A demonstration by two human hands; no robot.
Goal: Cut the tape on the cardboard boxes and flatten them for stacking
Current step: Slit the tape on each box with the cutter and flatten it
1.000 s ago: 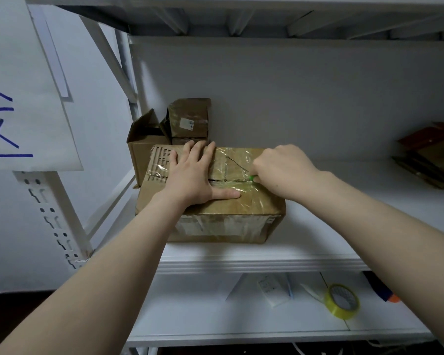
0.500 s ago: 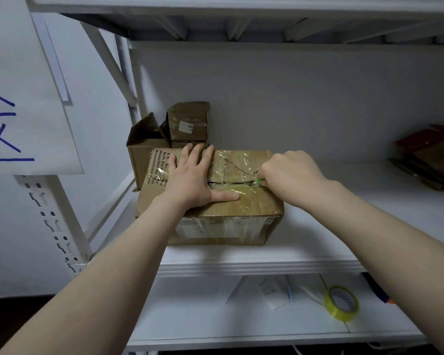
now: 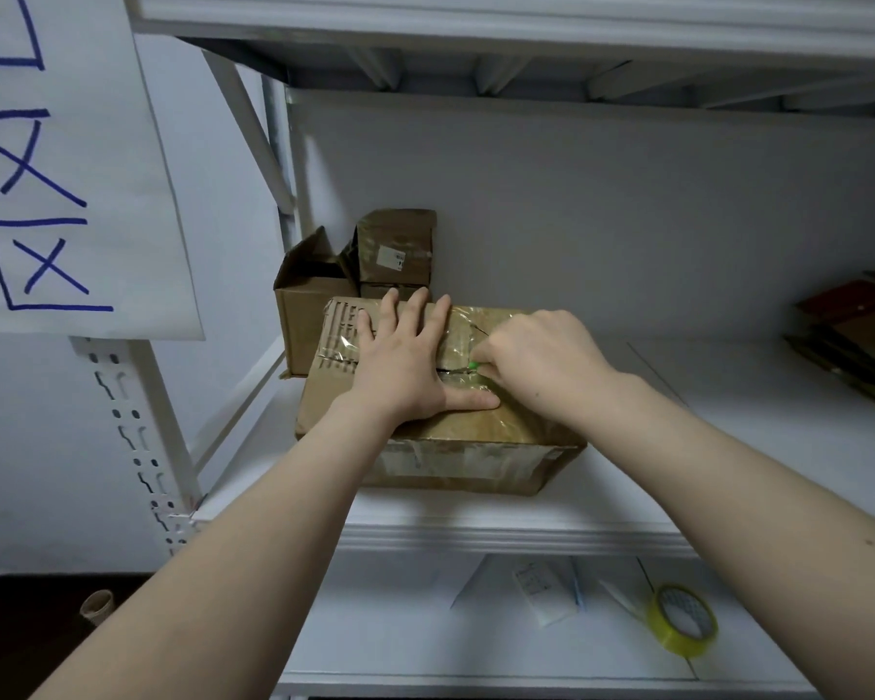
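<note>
Pinning the box (image 3: 476, 431) on the shelf (image 3: 728, 426), left end, just in front of the smaller boxes (image 3: 395, 250): left grip (image 3: 400, 366) spread flat on the lid, thumb pointing right. The taped seam (image 3: 453, 370) runs left-right across the lid, partly under that palm. The green cutter tip (image 3: 472, 366) sits on the seam, just right of the left grip. Right grip (image 3: 541, 366) curled tight round the cutter. My read: blade is in line with the seam and the left grip blocks the leftward path, so cut rightward or shift the palm first.
</note>
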